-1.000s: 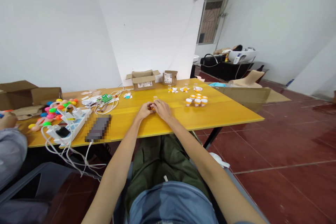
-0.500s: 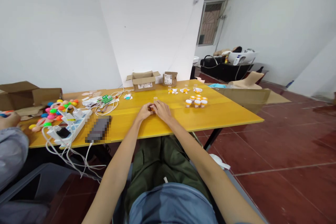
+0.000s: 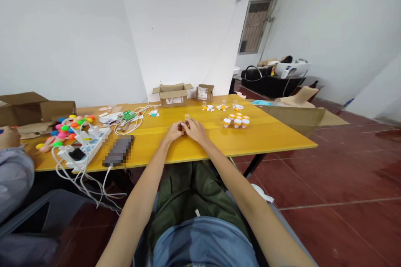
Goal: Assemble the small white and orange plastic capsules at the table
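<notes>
A seated person in dark green trousers works at a yellow table [image 3: 269, 139], forearms bare. The left hand [image 3: 173, 132] and right hand [image 3: 195, 129] meet above the table near its front edge, fingers of both curled in close around a small brownish item [image 3: 183, 127] (mostly hidden, so its shape cannot be told). Just beyond the fingertips stands a small clear cup [image 3: 187, 116]. To the right sits a cluster of little jars [image 3: 237, 122] with white and orange tops. Farther back, near the wall, is an open cardboard box [image 3: 173, 96]. At left lie a phone [image 3: 119, 151], a white power strip [image 3: 89, 150] and colourful balls [image 3: 64, 128].
</notes>
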`<state>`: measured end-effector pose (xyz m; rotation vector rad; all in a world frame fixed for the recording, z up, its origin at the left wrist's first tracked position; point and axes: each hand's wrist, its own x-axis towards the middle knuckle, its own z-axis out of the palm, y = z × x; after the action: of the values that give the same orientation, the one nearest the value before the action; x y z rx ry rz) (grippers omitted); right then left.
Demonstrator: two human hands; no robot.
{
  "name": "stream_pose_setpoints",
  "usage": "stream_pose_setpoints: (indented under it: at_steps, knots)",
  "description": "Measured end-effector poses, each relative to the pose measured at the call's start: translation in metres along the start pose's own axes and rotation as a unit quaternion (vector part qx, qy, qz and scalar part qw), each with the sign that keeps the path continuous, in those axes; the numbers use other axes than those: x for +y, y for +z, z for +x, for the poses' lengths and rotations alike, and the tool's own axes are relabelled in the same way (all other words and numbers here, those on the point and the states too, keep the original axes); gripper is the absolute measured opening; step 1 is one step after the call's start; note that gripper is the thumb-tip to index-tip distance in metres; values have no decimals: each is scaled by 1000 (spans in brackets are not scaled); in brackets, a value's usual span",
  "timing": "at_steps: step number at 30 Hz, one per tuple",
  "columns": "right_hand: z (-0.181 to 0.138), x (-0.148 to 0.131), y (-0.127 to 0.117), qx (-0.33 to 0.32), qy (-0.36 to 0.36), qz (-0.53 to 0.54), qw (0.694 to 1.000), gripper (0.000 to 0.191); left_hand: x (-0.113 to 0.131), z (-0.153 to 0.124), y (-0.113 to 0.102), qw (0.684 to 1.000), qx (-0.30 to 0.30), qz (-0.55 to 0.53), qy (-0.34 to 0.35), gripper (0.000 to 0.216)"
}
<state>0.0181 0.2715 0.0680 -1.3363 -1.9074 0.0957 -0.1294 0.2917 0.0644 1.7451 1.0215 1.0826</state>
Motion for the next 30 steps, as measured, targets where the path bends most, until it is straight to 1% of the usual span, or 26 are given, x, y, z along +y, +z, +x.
stream_pose_setpoints:
  at_steps: [2,5,9,15,21,25,30]
  knots:
    - [1,2,-1,1,-12,26,1000,17,-1,0,0,1000,-1,-12,3,27]
    - [2,6,-1,1,-33,68,997,15,0,1,2,999,0,-32,10,32]
    - [4,11,2,20,-37,102,994,12,2,1,2,999,-2,-38,10,36]
    - [6,11,7,33,-21,108,993,12,2,1,1,1000,4,-31,6,36]
    - [6,12,8,29,-10,107,994,16,-1,2,-1,1000,-6,-16,15,34]
    - [6,13,8,37,-17,113,993,19,-1,2,0,1000,-9,-22,9,33]
    - [6,13,8,42,-14,105,993,17,2,0,0,999,-6,-31,11,33]
